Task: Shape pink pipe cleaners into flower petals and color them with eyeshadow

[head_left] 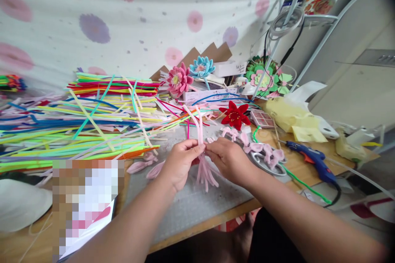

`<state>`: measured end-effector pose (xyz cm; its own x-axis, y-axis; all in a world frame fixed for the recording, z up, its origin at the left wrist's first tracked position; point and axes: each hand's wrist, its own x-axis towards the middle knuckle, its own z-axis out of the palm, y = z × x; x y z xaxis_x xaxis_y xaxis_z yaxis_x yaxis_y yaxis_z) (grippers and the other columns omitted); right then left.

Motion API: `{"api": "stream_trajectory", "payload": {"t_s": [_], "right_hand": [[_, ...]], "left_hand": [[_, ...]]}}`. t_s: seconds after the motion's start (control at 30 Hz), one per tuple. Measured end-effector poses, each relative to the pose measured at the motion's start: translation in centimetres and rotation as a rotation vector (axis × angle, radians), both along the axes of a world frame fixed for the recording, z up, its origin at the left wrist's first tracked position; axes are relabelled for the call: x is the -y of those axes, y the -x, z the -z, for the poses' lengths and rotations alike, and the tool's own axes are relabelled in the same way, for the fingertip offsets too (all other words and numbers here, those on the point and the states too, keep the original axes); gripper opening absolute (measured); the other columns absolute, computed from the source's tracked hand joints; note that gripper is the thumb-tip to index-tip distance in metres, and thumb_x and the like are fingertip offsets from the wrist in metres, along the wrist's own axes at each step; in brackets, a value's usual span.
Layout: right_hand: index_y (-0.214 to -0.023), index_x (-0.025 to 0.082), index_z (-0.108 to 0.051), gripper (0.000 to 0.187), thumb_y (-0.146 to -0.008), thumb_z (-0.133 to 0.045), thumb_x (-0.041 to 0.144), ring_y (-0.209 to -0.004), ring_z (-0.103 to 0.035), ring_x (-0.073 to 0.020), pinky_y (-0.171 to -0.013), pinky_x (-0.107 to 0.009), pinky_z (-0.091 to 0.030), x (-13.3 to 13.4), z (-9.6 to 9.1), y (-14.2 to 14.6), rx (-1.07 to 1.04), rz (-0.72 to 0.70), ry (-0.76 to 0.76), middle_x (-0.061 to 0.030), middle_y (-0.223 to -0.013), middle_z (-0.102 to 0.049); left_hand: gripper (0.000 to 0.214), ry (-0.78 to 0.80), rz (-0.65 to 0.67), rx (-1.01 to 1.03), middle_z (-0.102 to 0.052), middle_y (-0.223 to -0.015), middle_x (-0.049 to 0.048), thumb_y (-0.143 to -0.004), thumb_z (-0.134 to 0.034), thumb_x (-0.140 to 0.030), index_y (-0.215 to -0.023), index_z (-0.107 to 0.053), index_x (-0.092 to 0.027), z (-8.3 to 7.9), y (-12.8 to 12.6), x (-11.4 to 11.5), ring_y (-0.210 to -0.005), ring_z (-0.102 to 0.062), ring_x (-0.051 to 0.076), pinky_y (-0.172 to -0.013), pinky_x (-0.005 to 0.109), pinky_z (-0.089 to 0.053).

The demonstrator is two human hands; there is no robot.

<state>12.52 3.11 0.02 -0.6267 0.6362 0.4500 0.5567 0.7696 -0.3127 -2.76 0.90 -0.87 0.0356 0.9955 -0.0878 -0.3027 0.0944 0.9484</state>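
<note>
A bundle of pale pink pipe cleaners (202,174) stands upright between my hands, its lower ends fanned out over the grey cutting mat (173,218). My left hand (185,158) pinches the bundle near its middle, thumb across the front. Fingers curled, my right hand (230,156) meets it from the other side at the same spot; what its fingertips grip is hidden. Two longer stems rise above my hands. Pink petal-like shapes (142,166) lie left of my left hand. More shaped pink pieces (259,148) rest beyond my right hand, by a silver ring-shaped object (268,166).
Piles of coloured pipe cleaners (92,119) cover the left side. A red flower (235,115), a pink flower (179,79) and a blue flower (202,67) sit toward the back. At right lie a blue glue gun (311,158) and a yellow package (286,117).
</note>
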Motion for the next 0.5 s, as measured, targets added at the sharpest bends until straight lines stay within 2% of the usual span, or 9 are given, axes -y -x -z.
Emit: {"api": "stream_trajectory", "payload": {"t_s": [0.1, 0.23, 0.4, 0.5], "right_hand": [[-0.086, 0.017, -0.064, 0.021, -0.092, -0.044, 0.022, -0.073, -0.052, -0.0162, -0.068, -0.026, -0.037, 0.1, 0.2, -0.1, -0.003, -0.024, -0.046, -0.0054, -0.072, -0.062], [-0.082, 0.015, -0.064, 0.025, -0.092, -0.041, 0.022, -0.068, -0.052, -0.0161, -0.063, -0.025, -0.037, 0.0, 0.7, -0.6, -0.050, -0.034, -0.059, -0.0062, -0.069, -0.059], [-0.066, 0.016, -0.056, 0.031, -0.092, -0.041, 0.022, -0.060, -0.050, -0.0125, -0.058, -0.022, -0.036, 0.3, 1.7, -0.4, -0.156, -0.091, 0.144, -0.0013, -0.060, -0.053], [-0.060, 0.016, -0.053, 0.035, -0.092, -0.039, 0.024, -0.058, -0.048, -0.0123, -0.058, -0.023, -0.036, 0.6, 2.0, 0.0, -0.187, -0.087, 0.210, -0.0006, -0.058, -0.051]], "left_hand": [[0.019, 0.008, -0.039, 0.095, -0.063, -0.065, 0.0017, -0.059, -0.076, -0.026, -0.070, -0.068, -0.013, -0.2, -0.1, 0.0, -0.062, -0.056, 0.012, -0.060, 0.022, -0.043], [0.019, 0.034, -0.114, 0.104, -0.063, -0.061, 0.0010, -0.060, -0.075, -0.028, -0.066, -0.064, -0.013, -0.2, 0.0, 0.0, -0.056, -0.056, 0.011, -0.056, 0.023, -0.044], [0.021, 0.059, -0.236, 0.050, -0.058, -0.051, -0.0021, -0.059, -0.073, -0.030, -0.060, -0.061, -0.013, -0.4, 0.1, 0.0, -0.044, -0.051, 0.009, -0.048, 0.022, -0.041], [0.021, 0.023, -0.255, 0.028, -0.056, -0.050, -0.0024, -0.061, -0.071, -0.031, -0.059, -0.061, -0.013, -0.6, 0.4, -0.1, -0.043, -0.050, 0.010, -0.046, 0.022, -0.040]]}}
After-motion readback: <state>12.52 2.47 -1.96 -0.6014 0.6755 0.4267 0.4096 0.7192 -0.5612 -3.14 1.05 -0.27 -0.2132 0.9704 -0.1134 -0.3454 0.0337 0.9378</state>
